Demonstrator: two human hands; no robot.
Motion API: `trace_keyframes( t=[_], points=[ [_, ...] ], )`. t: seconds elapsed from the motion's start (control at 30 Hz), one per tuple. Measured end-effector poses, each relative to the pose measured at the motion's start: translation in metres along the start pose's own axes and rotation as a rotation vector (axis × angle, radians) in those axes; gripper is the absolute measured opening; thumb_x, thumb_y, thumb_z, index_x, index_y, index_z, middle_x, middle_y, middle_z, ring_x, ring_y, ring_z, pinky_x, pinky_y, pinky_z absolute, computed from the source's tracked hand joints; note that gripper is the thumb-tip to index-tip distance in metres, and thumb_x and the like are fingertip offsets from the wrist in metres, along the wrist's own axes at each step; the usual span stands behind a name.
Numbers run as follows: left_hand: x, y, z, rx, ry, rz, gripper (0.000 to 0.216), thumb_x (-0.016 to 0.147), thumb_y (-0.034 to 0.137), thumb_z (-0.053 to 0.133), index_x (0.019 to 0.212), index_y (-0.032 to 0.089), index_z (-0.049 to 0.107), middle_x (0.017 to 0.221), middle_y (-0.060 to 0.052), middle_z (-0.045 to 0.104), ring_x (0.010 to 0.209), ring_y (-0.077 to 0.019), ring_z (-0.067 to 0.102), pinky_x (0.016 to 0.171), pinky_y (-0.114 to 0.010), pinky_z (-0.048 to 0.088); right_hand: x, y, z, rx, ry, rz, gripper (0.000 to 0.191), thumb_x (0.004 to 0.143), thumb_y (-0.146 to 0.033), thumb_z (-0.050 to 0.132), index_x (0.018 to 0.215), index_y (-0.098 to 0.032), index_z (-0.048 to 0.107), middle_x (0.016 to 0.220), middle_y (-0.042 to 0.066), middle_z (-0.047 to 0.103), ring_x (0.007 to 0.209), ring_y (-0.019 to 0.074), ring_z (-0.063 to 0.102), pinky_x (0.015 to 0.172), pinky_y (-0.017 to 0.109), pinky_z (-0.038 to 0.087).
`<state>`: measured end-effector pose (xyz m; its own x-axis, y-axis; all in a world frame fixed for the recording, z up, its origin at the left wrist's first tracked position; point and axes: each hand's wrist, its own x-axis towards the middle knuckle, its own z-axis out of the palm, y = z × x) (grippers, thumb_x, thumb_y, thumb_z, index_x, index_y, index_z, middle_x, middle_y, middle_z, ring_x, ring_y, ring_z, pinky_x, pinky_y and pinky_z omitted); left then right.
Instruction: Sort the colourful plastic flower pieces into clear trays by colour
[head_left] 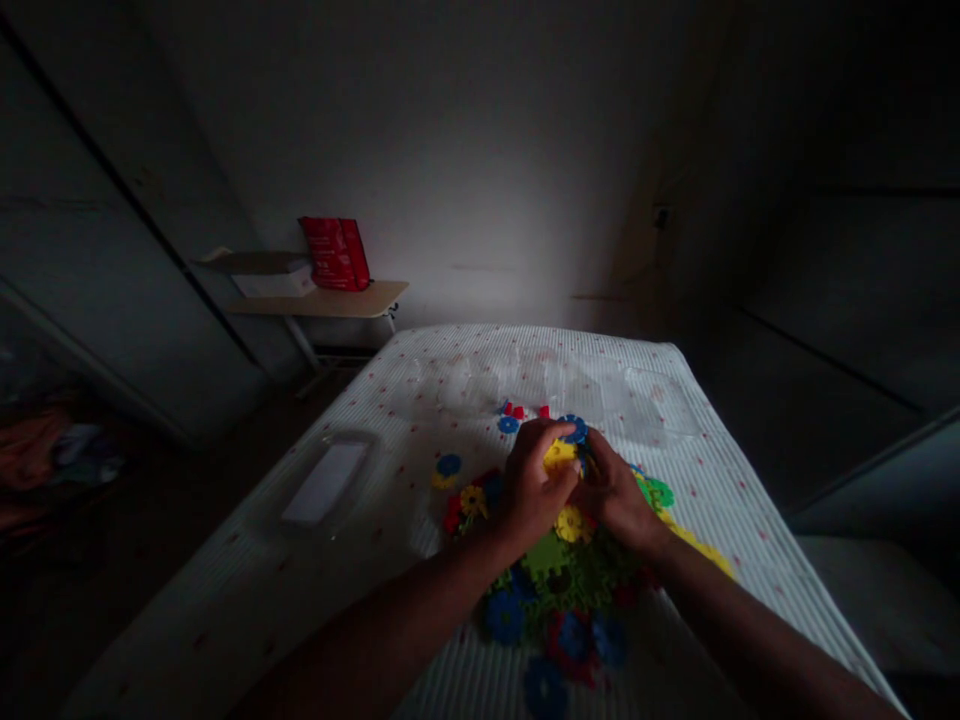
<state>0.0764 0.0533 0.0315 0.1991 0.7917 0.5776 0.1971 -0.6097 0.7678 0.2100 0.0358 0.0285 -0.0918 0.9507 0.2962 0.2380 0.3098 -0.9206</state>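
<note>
Over a heap of plastic pieces, my left hand [531,485] is closed on a yellow plastic building block [560,455]. My right hand [616,495] meets it from the other side, its fingers bent around a blue toothed gear [574,429] at the top of the block. Where the two pieces touch is hidden by my fingers. Below my hands lie a yellow flower-shaped gear [570,522], green toothed plates [546,555] and several blue gears [505,615]. Another yellow gear [473,501] rests left of my left hand.
A striped cloth covers the table [750,540]. Clear plastic trays [480,385] stand along its far side, with small red pieces [517,411] before them. A clear lid with a white label [326,483] lies left. Behind, a side table [375,298] holds a red bag [335,253].
</note>
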Motion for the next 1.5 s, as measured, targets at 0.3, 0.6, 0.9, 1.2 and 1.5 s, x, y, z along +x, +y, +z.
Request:
trace_keyframes(
  t=[0.3,0.6,0.9,1.2,1.5],
  points=[
    [-0.041,0.010,0.000,0.149,-0.255,0.165,0.053,0.077,0.004,0.048,0.125,0.026,0.044,0.129,-0.009,0.044,0.123,-0.0227,0.042,0.102,-0.045,0.042,-0.049,0.012,-0.021,-0.343,-0.003,-0.096,0.042,0.074,-0.019,0.058,0.115,-0.021,0.047,0.103,0.006,0.059,0.088,0.0183,0.058,0.078,0.032,0.050],
    [-0.066,0.013,-0.016,0.374,-0.471,0.322,0.032,0.082,0.005,0.043,0.109,0.017,0.056,0.136,-0.013,0.040,0.124,-0.0216,0.043,0.098,-0.037,0.046,-0.064,0.006,-0.045,-0.492,-0.249,-0.295,0.032,0.081,-0.016,0.056,0.112,-0.023,0.054,0.121,0.011,0.054,0.113,0.0206,0.053,0.092,0.034,0.048],
    [-0.077,0.019,-0.042,0.493,-0.707,0.553,0.017,0.079,0.023,0.052,0.093,0.017,0.060,0.119,-0.009,0.057,0.107,-0.0215,0.055,0.110,-0.053,0.023,-0.085,0.015,-0.061,-0.594,-0.222,-0.257,0.018,0.081,-0.021,0.056,0.096,-0.023,0.065,0.124,0.010,0.057,0.112,0.0232,0.055,0.090,0.036,0.050],
    [-0.091,0.014,-0.065,0.374,-0.653,0.597,0.035,0.078,0.041,0.050,0.102,0.017,0.058,0.116,-0.011,0.061,0.108,-0.0235,0.055,0.112,-0.054,0.012,-0.094,0.009,-0.066,-0.639,-0.206,-0.295,0.027,0.081,-0.027,0.057,0.107,-0.028,0.061,0.126,0.008,0.055,0.116,0.0269,0.051,0.090,0.045,0.049],
    [-0.090,0.003,-0.092,0.565,-0.464,0.390,0.057,0.076,0.049,0.055,0.127,0.025,0.048,0.132,-0.010,0.051,0.121,-0.0302,0.047,0.109,-0.055,0.022,-0.030,-0.003,-0.012,-0.925,-0.349,-0.263,0.051,0.087,-0.046,0.045,0.130,-0.018,0.050,0.132,0.017,0.051,0.123,0.0325,0.042,0.100,0.058,0.029]
  ],
)
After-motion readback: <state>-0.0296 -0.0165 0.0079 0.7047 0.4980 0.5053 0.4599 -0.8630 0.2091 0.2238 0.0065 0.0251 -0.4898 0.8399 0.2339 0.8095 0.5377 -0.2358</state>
